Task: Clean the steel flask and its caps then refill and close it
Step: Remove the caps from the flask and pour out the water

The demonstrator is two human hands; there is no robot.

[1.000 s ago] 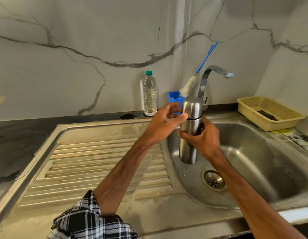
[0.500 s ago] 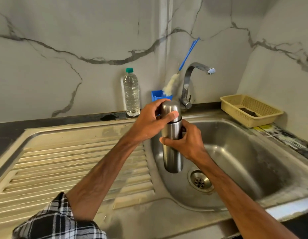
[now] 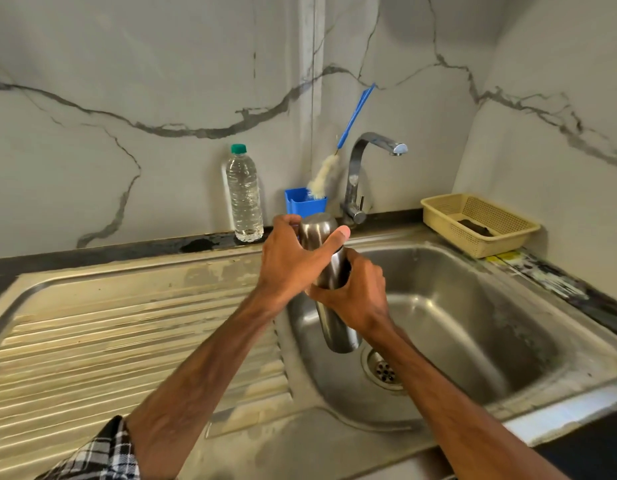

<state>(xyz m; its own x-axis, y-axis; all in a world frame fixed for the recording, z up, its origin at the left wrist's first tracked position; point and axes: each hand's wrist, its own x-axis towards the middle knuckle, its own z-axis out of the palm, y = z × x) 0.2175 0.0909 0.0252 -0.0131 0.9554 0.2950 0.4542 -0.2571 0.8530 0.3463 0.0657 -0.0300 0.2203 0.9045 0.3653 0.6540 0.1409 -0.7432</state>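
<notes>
I hold a steel flask point(image 3: 336, 327) upright over the left side of the sink basin point(image 3: 473, 306). My right hand point(image 3: 355, 296) grips its body around the middle. My left hand point(image 3: 293, 258) wraps its fingers and thumb around the steel outer cap point(image 3: 315, 226) on top of the flask. The flask's lower end hangs above the basin near the drain point(image 3: 383, 370). The joint between cap and body is hidden by my hands.
A curved tap point(image 3: 366, 168) stands behind the basin, with no water running. Beside it a blue holder point(image 3: 305, 204) carries a bottle brush point(image 3: 326, 174). A plastic water bottle point(image 3: 244, 195) stands on the counter. A yellow basket point(image 3: 480, 223) sits right; the ribbed drainboard point(image 3: 127, 341) lies left.
My left hand has closed from a loose touch to a full grip round the cap. The flask has tilted slightly and stays over the basin. The view shifted a little.
</notes>
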